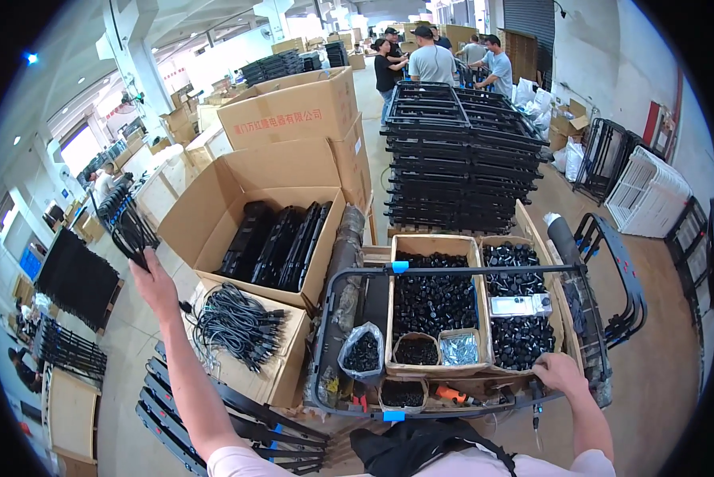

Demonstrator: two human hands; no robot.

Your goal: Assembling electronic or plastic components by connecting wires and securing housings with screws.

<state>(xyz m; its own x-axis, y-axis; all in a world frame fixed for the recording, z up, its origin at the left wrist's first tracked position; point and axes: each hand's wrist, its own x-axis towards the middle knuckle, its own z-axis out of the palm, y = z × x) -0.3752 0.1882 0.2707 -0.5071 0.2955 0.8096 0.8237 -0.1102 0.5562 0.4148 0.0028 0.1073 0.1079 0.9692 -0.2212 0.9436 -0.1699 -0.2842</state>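
Note:
My left hand (156, 285) is raised at the left, fingers closed around looped black cable (132, 236). Below it, a tangled pile of black cables (241, 322) lies on a carton top. At the right, my right hand (560, 374) has its fingers drawn together by the near corner of a box of black knob-like parts (520, 342); anything in them is hidden. A black tubular frame (484, 271) with blue pieces lies across the bench, around the part boxes. Inside it are a large box of small black parts (432, 298) and a small box of silver screws (459, 348).
An open carton (241, 171) holding black panels stands at the far left of the bench. Stacked black frames (460, 159) rise behind it. An orange tool (451, 394) lies along the near edge. Black frames (237, 421) lean low left. Several people (435, 60) stand farther back.

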